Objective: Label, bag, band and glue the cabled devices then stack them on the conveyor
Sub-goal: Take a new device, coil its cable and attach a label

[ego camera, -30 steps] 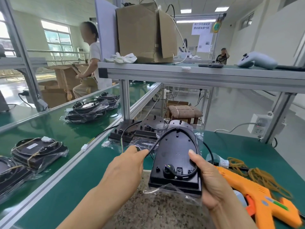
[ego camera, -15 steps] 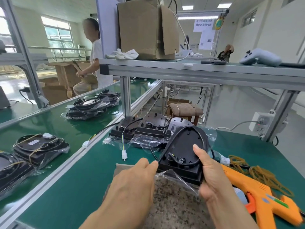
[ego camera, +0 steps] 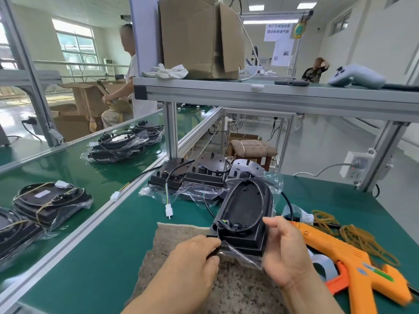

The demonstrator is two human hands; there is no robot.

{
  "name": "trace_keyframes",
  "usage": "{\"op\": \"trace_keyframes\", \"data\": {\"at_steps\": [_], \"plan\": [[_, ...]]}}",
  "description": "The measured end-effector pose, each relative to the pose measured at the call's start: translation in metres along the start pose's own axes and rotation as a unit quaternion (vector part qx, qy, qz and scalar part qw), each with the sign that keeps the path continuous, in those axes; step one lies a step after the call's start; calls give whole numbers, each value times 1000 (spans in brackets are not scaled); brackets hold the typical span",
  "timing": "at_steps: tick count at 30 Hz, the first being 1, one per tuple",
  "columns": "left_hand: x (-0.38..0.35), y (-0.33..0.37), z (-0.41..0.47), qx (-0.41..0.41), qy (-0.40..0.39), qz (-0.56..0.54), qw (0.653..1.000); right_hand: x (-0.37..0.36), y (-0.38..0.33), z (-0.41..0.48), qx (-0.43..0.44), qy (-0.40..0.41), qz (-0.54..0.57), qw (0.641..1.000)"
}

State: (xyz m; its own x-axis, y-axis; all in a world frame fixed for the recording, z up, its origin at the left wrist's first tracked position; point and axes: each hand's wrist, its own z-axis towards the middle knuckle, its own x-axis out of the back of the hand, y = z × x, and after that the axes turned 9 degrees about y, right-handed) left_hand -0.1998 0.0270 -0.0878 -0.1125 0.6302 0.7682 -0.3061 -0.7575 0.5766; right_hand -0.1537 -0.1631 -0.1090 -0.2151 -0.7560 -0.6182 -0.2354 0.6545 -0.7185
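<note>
Black cabled device (ego camera: 244, 211) is held tilted just above a speckled mat (ego camera: 238, 291) at the near edge of the table, its recessed face up, with a clear bag (ego camera: 240, 254) showing under its near end and around its far end. At its near left corner the left hand (ego camera: 192, 261) has its grip pinched, thumb against curled fingers, on the device's thin black cable (ego camera: 218, 232), which loops round the recessed face. The right hand (ego camera: 285, 252) holds the device's right side, its grip closed with the thumb on the rim and the fingers curled beneath. Just right of that hand an orange glue gun (ego camera: 353, 264) lies on the green table (ego camera: 113, 257), with a heap of tan rubber bands (ego camera: 358, 236) beyond it. Left of the device a white connector (ego camera: 168, 210) rests on the table at the end of a wire. Behind it, a row of other black devices (ego camera: 204, 173) stands along the table's far edge, on crumpled clear plastic. Beyond an aluminium rail to the left, the green conveyor (ego camera: 68, 168) carries bagged, banded devices (ego camera: 52, 200) in separate piles. Overhead, a shelf (ego camera: 272, 94) bears a cardboard box (ego camera: 195, 37), white gloves (ego camera: 170, 71) and a grey controller (ego camera: 356, 75). Farther off on the left a person (ego camera: 129, 82) sits among cardboard boxes.
</note>
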Motion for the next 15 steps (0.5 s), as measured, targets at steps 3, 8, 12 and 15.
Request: {"op": "trace_keyframes", "data": {"at_steps": [3,8,12,15], "plan": [[-2,-1,1,-6,25,-6,1000,-3,3,-1,22,-7,-37,999],[-11,4,4,8,78,2,997,-9,10,1,47,11,-57,997],[-20,-2,6,2,107,48,993,-5,20,0,68,12,-84,994],[-25,-10,7,-24,107,70,991,-1,31,0,63,-1,-91,994]]}}
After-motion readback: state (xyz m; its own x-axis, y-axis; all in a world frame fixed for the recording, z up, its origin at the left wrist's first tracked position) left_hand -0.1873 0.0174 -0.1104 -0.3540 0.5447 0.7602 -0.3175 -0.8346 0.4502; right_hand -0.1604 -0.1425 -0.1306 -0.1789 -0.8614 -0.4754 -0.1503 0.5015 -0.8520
